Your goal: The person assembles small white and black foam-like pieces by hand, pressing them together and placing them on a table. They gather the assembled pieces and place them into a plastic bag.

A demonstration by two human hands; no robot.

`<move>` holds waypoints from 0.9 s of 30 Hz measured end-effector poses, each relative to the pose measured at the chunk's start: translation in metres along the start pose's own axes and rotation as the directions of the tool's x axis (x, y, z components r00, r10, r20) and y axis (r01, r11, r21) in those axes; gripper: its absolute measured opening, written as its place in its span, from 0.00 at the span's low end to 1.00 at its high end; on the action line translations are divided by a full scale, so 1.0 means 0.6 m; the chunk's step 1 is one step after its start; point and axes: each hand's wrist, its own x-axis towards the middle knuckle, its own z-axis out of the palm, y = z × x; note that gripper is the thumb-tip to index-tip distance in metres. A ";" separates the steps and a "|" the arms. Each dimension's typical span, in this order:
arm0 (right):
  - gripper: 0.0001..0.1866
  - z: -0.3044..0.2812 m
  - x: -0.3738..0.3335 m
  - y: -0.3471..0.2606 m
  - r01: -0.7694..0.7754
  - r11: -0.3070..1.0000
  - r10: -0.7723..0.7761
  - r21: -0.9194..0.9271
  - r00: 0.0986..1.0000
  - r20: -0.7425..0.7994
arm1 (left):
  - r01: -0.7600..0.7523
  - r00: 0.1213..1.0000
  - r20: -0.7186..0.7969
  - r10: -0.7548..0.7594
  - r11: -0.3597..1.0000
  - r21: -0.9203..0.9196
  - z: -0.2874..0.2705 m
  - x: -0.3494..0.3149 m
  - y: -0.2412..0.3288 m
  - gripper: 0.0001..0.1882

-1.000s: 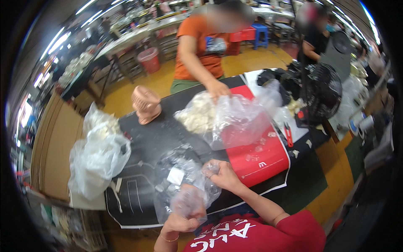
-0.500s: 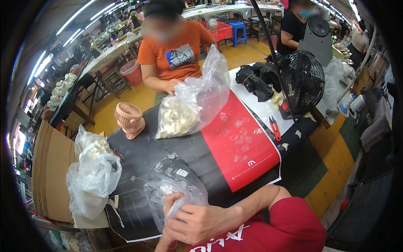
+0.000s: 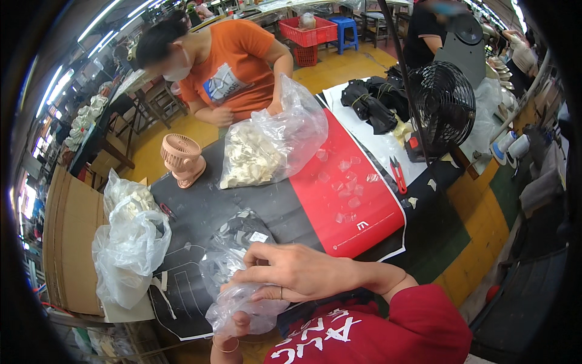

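Observation:
Near the table's front edge, my right hand (image 3: 297,267) reaches across from the right with bent fingers gripping a clear plastic bag (image 3: 221,267). My left hand (image 3: 233,330), lower down, is partly hidden behind the bag's bunched film; its thumb shows, pressed against the plastic. Dark and pale small pieces lie inside the bag's far end, which rests on the black table cover (image 3: 200,209). A white label shows there too.
A co-worker in orange handles a clear bag of cream pieces (image 3: 251,158) across the table. A pink fan (image 3: 183,161) and clear bags (image 3: 130,255) stand left. Red snips (image 3: 398,176), a black fan (image 3: 442,112) and black bundles (image 3: 370,109) lie right.
My right hand has risen up the bag, and the hands are now farther apart with the film bunched between them. The co-worker has leaned left, one hand off the bag.

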 end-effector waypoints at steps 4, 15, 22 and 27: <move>0.15 0.029 -0.008 0.026 0.217 0.963 -0.254 -0.158 0.927 -0.277 | 0.276 0.949 0.176 -0.262 0.959 -0.061 -0.016 0.005 0.023 0.44; 0.40 -0.109 -0.271 0.236 -0.977 0.137 0.517 -0.164 0.212 -0.829 | 0.315 0.930 -0.161 -0.332 0.942 -0.119 -0.138 -0.037 -0.007 0.34; 0.45 -0.057 -0.202 0.363 -0.970 0.029 0.418 -0.240 0.230 -0.879 | 0.228 0.961 -0.150 -0.234 0.972 -0.056 -0.174 -0.043 -0.026 0.36; 0.46 -0.123 -0.206 0.375 -0.991 0.070 0.450 -0.115 0.135 -0.883 | 0.204 0.948 -0.232 -0.219 0.975 -0.085 -0.237 -0.066 -0.052 0.39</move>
